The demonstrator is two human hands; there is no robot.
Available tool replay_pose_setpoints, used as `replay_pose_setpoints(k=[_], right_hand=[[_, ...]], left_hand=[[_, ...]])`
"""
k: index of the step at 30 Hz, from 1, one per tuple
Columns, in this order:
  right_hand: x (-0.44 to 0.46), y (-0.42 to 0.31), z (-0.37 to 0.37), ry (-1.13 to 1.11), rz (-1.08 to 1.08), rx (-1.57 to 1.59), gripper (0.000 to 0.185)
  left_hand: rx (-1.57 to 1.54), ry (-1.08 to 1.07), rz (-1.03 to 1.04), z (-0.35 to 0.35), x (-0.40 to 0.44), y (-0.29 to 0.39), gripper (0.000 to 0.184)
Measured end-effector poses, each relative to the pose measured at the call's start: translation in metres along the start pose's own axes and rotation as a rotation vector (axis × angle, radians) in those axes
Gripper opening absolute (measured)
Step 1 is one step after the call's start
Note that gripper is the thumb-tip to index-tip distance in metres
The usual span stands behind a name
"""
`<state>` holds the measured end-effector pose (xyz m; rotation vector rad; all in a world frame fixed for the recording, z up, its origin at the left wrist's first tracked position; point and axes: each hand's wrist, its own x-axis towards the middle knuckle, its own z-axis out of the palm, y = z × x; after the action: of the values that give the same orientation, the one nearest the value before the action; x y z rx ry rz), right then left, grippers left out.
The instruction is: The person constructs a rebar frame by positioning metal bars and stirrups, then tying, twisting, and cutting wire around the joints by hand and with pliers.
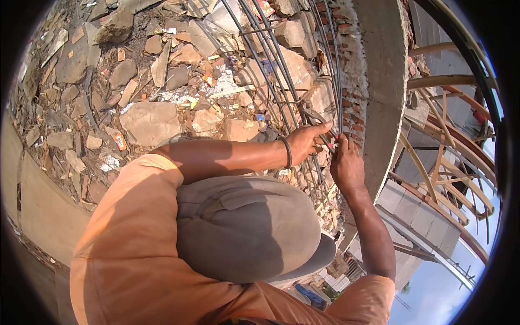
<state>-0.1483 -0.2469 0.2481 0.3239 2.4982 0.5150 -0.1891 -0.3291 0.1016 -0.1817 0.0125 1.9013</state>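
My left hand [307, 142], with a dark band at its wrist, is closed at the steel reinforcing bars [279, 70], its thumb pointing right. A slim dark metal piece with small red marks [326, 143] shows between the hands; its kind is unclear. Close beside it, my right hand [348, 162] has its fingers curled at the bars near the wall. Palms and inner fingers are mostly hidden. Thin cross ties [271, 27] link the long bars. Between my arms lies a rounded shape of grey cloth [249, 227].
Broken concrete and stones [151, 123] cover the ground to the left. A rough brick wall [355, 70] with a concrete edge [385, 86] runs along the right. Beyond it are bent wooden poles [449, 81] and grey blocks [420, 211].
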Motion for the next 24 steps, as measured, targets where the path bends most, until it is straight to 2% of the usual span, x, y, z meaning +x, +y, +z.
replay_pose_setpoints(k=[1,4,5,7,9,12,13,14,16,17,18,19,20,21,23,24], right_hand=[[-0.003,-0.002,-0.001,0.010,-0.005,0.084,0.033],[-0.008,-0.016,-0.032,-0.518,0.111,0.525,0.025],[-0.008,-0.027,-0.050,-0.725,0.364,0.904,0.025],[-0.009,-0.016,-0.042,-0.842,0.384,1.389,0.029],[0.001,-0.002,-0.035,-0.929,0.352,1.543,0.040],[-0.015,-0.020,-0.044,-0.088,-0.174,0.385,0.054],[-0.023,-0.028,-0.045,-0.139,-0.076,0.045,0.060],[-0.023,-0.026,-0.039,-0.066,-0.058,-0.091,0.060],[-0.013,-0.019,-0.025,0.092,-0.026,-0.366,0.061],[-0.003,-0.013,-0.029,0.147,-0.021,-0.343,0.055],[0.002,-0.007,-0.026,0.076,-0.021,-0.282,0.050],[0.006,0.001,-0.022,0.009,-0.019,-0.219,0.045],[0.009,0.006,-0.020,-0.060,-0.013,-0.153,0.041],[0.014,0.007,-0.030,-0.225,-0.051,0.076,0.028],[0.019,0.010,-0.045,-0.730,0.194,0.646,0.036],[0.020,0.011,-0.051,-0.970,0.317,0.941,0.041]], left_hand=[[0.037,-0.009,-0.007,0.001,-0.005,0.004,0.042],[-0.031,-0.022,-0.055,-0.003,-0.011,0.007,0.052],[-0.063,-0.058,-0.077,-0.004,-0.012,0.009,0.053],[-0.131,-0.100,-0.108,0.002,-0.013,0.012,0.058],[-0.173,-0.040,-0.059,0.006,-0.007,0.012,0.057],[-0.213,0.089,-0.012,0.018,0.001,0.010,0.056],[-0.207,0.131,-0.035,0.023,0.002,0.012,0.054],[-0.199,0.172,-0.061,0.026,0.003,0.012,0.053],[-0.295,0.111,0.090,0.030,0.015,0.005,0.053],[-0.321,0.097,0.147,0.031,0.020,0.001,0.053],[-0.347,0.083,0.203,0.033,0.020,0.000,0.054],[-0.229,0.054,0.230,0.030,0.016,-0.001,0.056],[-0.214,0.026,0.168,0.027,0.009,-0.005,0.055],[-0.193,-0.004,0.103,0.025,0.000,-0.006,0.055],[-0.244,-0.079,-0.045,0.022,-0.014,0.000,0.056],[-0.217,-0.133,0.019,0.022,-0.009,-0.001,0.056]])
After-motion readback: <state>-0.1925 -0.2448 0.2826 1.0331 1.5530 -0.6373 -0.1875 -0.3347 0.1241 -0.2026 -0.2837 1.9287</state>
